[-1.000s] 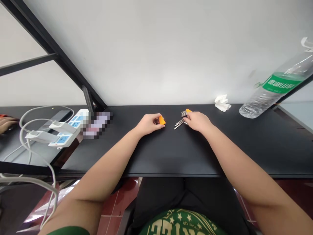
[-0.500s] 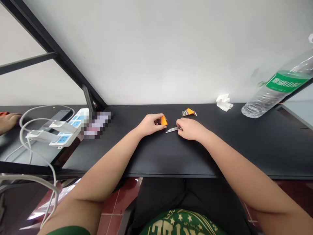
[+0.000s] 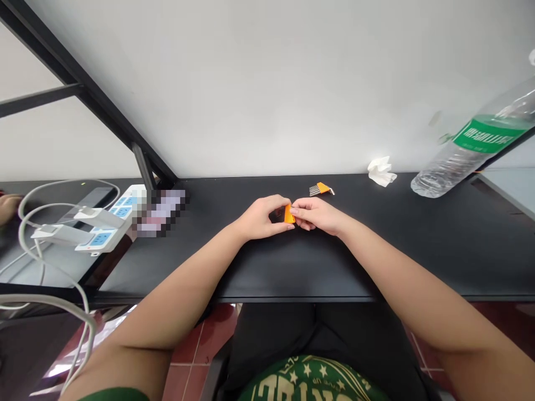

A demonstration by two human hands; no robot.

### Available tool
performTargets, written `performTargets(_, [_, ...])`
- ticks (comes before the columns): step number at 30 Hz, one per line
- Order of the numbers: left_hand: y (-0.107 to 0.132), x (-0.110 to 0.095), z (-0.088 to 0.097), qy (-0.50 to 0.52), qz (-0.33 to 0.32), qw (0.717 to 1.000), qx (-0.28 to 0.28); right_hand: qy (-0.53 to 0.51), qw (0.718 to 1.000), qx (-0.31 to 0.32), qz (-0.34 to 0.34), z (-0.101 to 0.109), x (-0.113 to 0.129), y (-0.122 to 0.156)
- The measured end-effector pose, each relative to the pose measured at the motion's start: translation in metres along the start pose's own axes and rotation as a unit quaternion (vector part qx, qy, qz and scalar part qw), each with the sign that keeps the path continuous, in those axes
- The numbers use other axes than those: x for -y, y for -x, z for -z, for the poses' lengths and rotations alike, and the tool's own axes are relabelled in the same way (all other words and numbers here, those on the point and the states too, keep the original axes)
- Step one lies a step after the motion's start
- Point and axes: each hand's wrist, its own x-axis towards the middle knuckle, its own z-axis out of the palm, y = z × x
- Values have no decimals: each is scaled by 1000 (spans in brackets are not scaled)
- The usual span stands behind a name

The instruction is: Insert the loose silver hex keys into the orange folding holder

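Above the middle of the black desk, my left hand (image 3: pixel 267 218) pinches an orange hex key holder (image 3: pixel 289 214) between thumb and fingers. My right hand (image 3: pixel 315 214) is closed at the holder's right side, its thumb and fingertips touching it. The loose hex keys seen in that hand a moment ago are hidden now, and none lie on the desk below, so they are within its curled fingers or at the holder. A second orange holder with several hex keys (image 3: pixel 321 189) lies on the desk just beyond my right hand.
A large plastic bottle with a green label (image 3: pixel 472 139) and a crumpled white tissue (image 3: pixel 381 171) are at the right by the wall. On the left are a power strip (image 3: pixel 115 220) with white cables, a black metal frame (image 3: pixel 144 167), and another person's hand (image 3: pixel 9 208).
My right hand has moved left and up to meet the orange holder in my left hand. The hex keys it held have gone out of sight. The view has shifted slightly.
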Motion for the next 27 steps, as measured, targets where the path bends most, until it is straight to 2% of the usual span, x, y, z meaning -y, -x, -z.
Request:
performTargets(3, [0, -3, -1, -9, 0, 1000, 11, -39, 999, 33, -8, 4, -2, 0])
performTargets(5, [0, -5, -2, -27, -13, 999, 17, -32, 999, 31, -4, 6, -3, 0])
performTargets(9, [-1, -5, -3, -43, -25, 999, -23, -25, 999, -11, 26, 0, -3, -2])
performTargets(13, [-1, -2, -6, -36, 7, 997, -63, -76, 995, -62, 36, -8, 0, -4])
performTargets(16, [-2, 2, -5, -50, 51, 995, -63, -98, 987, -117, 52, -8, 0, -6])
performTargets(18, [-2, 5, -3, -76, 81, 993, -44, -117, 979, -155, 54, -4, -2, -8])
performTargets(21, [-1, 9, 2, -116, 125, 985, -14, -140, 968, -208, 30, 5, -5, -11])
performTargets(23, [-1, 10, 5, -124, 156, 980, -20, -127, 965, -229, -4, 11, -7, -13])
performTargets(27, [0, 13, 8, -114, 194, 973, -52, -1, 965, -249, -80, 17, -9, -16])
